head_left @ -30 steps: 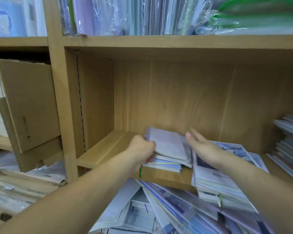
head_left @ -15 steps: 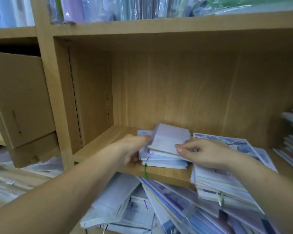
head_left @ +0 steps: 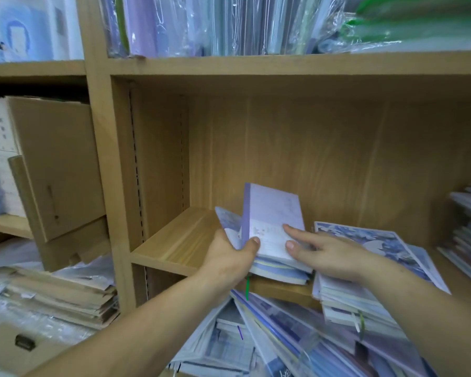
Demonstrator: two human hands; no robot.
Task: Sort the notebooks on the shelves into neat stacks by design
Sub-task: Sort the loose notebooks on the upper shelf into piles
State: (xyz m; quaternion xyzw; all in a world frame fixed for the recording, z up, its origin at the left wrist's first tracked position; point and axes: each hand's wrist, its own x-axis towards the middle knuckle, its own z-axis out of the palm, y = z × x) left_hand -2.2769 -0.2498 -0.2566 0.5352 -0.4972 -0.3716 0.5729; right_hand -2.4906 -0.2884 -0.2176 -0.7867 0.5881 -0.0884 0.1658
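1 notebook [head_left: 275, 213]: left hand [head_left: 229, 259] grips, right hand [head_left: 326, 254] touches.

grips 2: left grip [head_left: 229, 257], right grip [head_left: 329, 257] | tilted-up notebooks 2: lavender notebook [head_left: 272, 210], blue-patterned notebook [head_left: 229, 221] | stacks on this shelf 3: small stack [head_left: 283, 274], flowered stack [head_left: 365, 240], far-right stack [head_left: 468, 227] | cardboard box [head_left: 57, 164] 1 | heap below [head_left: 256, 344]: too jumbled to count

I see bare shelf [head_left: 180, 240] left of the small notebook stack [head_left: 280, 270], open up to the side panel [head_left: 158, 159]. To the right, a larger stack [head_left: 370, 289] and a far-right pile [head_left: 468, 229] block the way.
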